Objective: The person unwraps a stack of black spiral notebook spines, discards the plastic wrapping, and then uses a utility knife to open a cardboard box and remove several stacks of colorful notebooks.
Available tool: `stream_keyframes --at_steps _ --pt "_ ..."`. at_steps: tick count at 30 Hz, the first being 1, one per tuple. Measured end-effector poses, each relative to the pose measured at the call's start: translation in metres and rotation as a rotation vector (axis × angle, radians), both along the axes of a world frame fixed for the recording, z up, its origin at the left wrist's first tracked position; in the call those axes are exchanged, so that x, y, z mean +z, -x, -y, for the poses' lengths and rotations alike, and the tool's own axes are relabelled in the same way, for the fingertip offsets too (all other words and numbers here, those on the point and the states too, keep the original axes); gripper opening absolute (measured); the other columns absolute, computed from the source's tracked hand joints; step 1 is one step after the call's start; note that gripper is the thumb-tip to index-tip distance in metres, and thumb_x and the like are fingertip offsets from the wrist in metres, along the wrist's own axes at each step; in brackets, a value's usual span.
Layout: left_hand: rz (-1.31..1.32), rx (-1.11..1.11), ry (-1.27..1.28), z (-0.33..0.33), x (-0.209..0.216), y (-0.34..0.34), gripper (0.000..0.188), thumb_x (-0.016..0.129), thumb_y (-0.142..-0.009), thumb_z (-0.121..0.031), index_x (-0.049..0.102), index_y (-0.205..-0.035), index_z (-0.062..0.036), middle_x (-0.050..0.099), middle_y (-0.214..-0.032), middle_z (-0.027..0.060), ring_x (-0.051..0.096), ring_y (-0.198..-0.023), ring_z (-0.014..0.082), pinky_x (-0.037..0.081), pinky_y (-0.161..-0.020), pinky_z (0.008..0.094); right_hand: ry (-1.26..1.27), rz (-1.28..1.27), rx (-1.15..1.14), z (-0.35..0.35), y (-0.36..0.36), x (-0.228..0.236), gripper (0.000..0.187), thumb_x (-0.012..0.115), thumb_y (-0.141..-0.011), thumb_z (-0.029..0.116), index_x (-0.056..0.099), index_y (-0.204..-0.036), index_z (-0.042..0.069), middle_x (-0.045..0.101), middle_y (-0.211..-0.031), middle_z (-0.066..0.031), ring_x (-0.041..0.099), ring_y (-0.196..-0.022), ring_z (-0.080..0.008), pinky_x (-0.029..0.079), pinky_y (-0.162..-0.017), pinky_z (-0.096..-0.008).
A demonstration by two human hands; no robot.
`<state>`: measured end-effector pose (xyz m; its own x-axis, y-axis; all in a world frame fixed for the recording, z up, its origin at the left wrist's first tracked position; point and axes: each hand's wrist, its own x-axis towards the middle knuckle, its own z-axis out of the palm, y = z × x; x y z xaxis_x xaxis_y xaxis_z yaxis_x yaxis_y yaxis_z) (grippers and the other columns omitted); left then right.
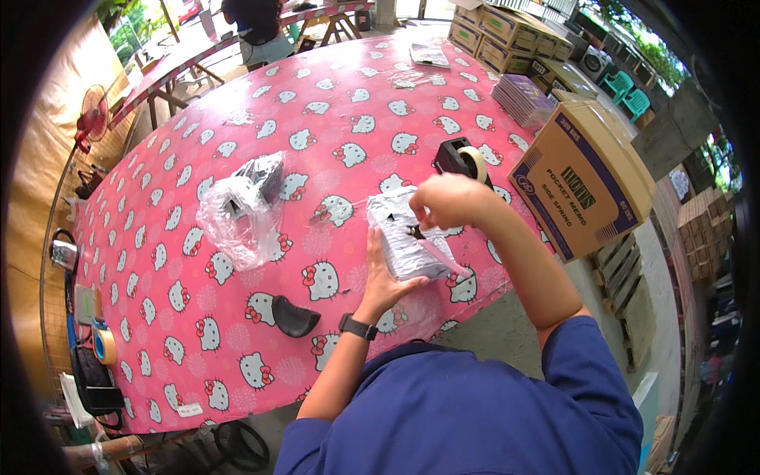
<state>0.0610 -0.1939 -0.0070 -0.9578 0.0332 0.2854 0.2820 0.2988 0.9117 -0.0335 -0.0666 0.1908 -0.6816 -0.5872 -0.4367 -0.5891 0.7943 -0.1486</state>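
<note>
A white, crinkled wrapped package (388, 212) lies on the pink patterned table cover in front of me. My left hand (381, 273) rests along its left and near edges, fingers stretched out and thumb apart. Above its right side my right hand (455, 199) is closed in a pinch; what the fingers hold, if anything, I cannot make out. Below that hand a pink strip (445, 257) slants across the package's right edge, with a small dark piece (414, 232) at its upper end. Just beyond my right hand stands a black tape dispenser (453, 154) with a cream roll.
Left of the package lies crumpled clear plastic (237, 222) around something dark. A black curved object (295, 317) sits near my left wrist. A large carton (582, 178) stands at the right edge, a stack of purple-covered items (522, 99) beyond. Tape rolls (104, 344) are at far left.
</note>
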Motion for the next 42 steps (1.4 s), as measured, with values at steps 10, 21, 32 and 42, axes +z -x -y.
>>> stream_keyframes --at_steps 10,21,32,42 --pt "-0.015 0.112 0.125 -0.002 -0.001 0.0 0.113 0.074 -0.055 -0.036 0.006 -0.137 0.002 0.011 -0.141 0.0241 0.013 -0.132 0.0348 0.017 -0.107 0.039 -0.34 0.072 0.073 0.065 0.036 0.014 0.017 0.066 -0.071 0.021 0.063 -0.075 0.005 0.063 -0.06 -0.0068 0.062 -0.053 -0.0164 0.05 -0.049 -0.0299" --pt "-0.029 0.1 0.134 0.001 -0.002 -0.001 0.113 0.074 -0.055 -0.032 0.004 -0.138 -0.0006 0.01 -0.142 0.0229 0.012 -0.133 0.0351 0.016 -0.108 0.0389 -0.442 0.154 0.129 0.077 0.033 0.001 0.016 0.065 -0.07 0.017 0.064 -0.079 0.002 0.065 -0.064 -0.0085 0.064 -0.057 -0.0161 0.05 -0.052 -0.0317" --pt "-0.035 0.085 0.138 -0.003 -0.005 -0.002 0.115 0.075 -0.052 -0.029 0.004 -0.138 -0.0009 0.01 -0.143 0.0216 0.013 -0.132 0.0355 0.017 -0.108 0.0394 -0.4 -0.057 0.243 0.048 -0.009 -0.056 0.016 0.065 -0.069 0.018 0.065 -0.081 0.008 0.064 -0.066 -0.0052 0.064 -0.061 -0.0176 0.05 -0.056 -0.032" --pt "-0.033 0.117 0.168 0.0 -0.005 0.002 0.117 0.076 -0.054 -0.034 0.002 -0.138 -0.0017 0.009 -0.143 0.0223 0.013 -0.132 0.0354 0.018 -0.108 0.0393 -0.358 0.06 0.075 0.07 0.032 -0.034 0.02 0.067 -0.068 0.02 0.066 -0.079 0.004 0.065 -0.067 -0.0087 0.064 -0.06 -0.0167 0.051 -0.053 -0.0318"
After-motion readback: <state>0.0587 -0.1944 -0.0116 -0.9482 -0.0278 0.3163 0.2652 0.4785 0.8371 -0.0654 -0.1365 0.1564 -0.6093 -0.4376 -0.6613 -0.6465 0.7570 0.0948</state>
